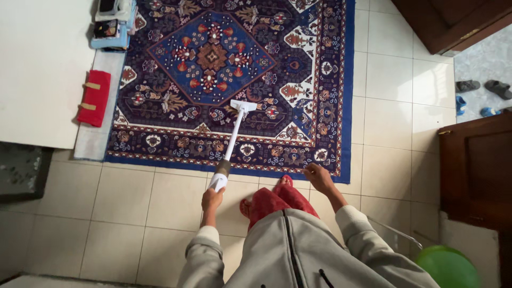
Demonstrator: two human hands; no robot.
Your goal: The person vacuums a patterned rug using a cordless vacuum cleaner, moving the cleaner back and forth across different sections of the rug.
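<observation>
My left hand [212, 199] is shut on the handle of a white stick vacuum [231, 143]. Its wand slants up and away from me, and its flat head [243, 105] rests on a patterned blue and dark red rug [320, 64]. My right hand [319, 177] hovers with fingers loosely apart over the rug's near blue border, holding nothing. My feet in red slippers [272, 196] stand on the pale tiled floor just short of the rug's edge. I wear a grey zipped top.
A white flat surface [37, 69] fills the left, with a red folded cloth [94, 97] on a grey mat beside it. Small boxes [112, 21] sit at the rug's far left corner. Dark wooden doors [474, 170] stand at right, sandals [482, 88] beyond, a green round object [448, 266] nearby.
</observation>
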